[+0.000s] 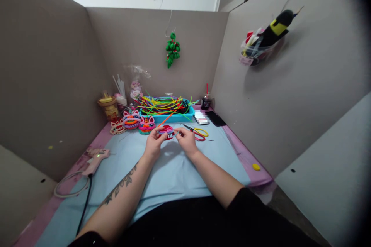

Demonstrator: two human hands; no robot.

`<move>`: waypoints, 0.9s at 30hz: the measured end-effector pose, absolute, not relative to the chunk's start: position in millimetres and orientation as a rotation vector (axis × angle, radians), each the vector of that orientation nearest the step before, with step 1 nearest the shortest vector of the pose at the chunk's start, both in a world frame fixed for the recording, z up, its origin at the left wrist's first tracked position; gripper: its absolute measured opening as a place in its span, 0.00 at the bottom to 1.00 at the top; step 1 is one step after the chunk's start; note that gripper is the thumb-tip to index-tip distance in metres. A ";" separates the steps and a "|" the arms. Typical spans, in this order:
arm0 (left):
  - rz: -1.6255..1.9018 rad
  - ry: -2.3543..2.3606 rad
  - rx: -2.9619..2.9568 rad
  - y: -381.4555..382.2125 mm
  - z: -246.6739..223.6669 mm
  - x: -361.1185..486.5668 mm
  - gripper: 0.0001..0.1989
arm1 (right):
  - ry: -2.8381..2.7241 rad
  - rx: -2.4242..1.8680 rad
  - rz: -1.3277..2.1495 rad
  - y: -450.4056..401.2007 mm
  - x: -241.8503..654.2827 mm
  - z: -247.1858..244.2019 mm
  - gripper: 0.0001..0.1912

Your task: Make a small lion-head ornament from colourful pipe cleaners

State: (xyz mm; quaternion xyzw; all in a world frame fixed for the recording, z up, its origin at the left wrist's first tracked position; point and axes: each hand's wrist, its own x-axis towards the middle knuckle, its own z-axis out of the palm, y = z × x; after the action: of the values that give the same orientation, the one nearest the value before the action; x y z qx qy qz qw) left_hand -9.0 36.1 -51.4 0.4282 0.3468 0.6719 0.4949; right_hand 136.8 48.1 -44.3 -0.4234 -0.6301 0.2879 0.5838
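A red and pink pipe-cleaner figure (166, 131) is raised a little above the blue cloth (179, 173). Closed around its left side is my left hand (154, 144), thumb in front. An orange pipe cleaner (169, 117) slants up to the right behind the fingers. At the figure's right edge my right hand (187, 142) pinches what looks like a light blue strand; its far end is hard to make out. Scissors (198, 133) with red and yellow handles lie just beyond my right hand. Several finished animal-face figures (147, 125) stand to the left of my hands.
A blue tray (162, 117) full of coloured pipe cleaners stands at the back. A pink glue gun (97, 160) with a cord lies left. A phone (215, 118) and dark drink cup (206, 101) sit back right. Grey partitions (150, 27) enclose the table.
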 end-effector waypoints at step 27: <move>1.649 0.954 1.180 27.7 -42.3 -6.1 0.18 | -1.087 -0.883 1.309 59.6 127.4 -57.4 0.13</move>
State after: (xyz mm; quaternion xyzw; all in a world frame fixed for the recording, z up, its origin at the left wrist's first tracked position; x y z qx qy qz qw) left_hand -6.1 27.7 -42.3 0.4739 0.3834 0.6624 0.4354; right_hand 127.4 59.6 -57.4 -0.3770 -0.4641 0.5588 0.5746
